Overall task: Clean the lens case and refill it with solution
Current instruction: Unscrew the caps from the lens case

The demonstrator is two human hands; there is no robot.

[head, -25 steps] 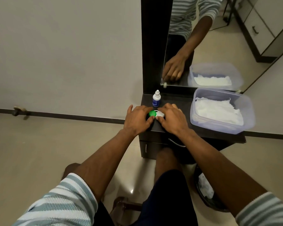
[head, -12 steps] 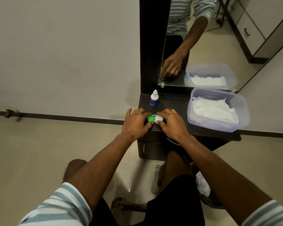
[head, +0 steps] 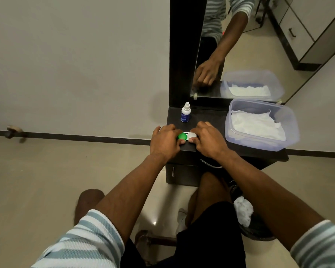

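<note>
The left hand (head: 165, 141) grips the green cap (head: 181, 136) and the right hand (head: 209, 141) grips the white cap (head: 191, 134) of the lens case (head: 186, 135), which lies near the front edge of the dark table (head: 211, 118), with the solution bottle (head: 185, 115) upright just behind.

Plain pale wall (head: 75, 60) on the left, dark skirting (head: 85, 136) running along glossy beige floor tiles (head: 46, 180). Dark dressing unit (head: 217, 120) ahead with a tall mirror (head: 259, 45), which reflects pale drawer cabinets (head: 306, 26); a small light glint on the floor (head: 154, 222)
</note>
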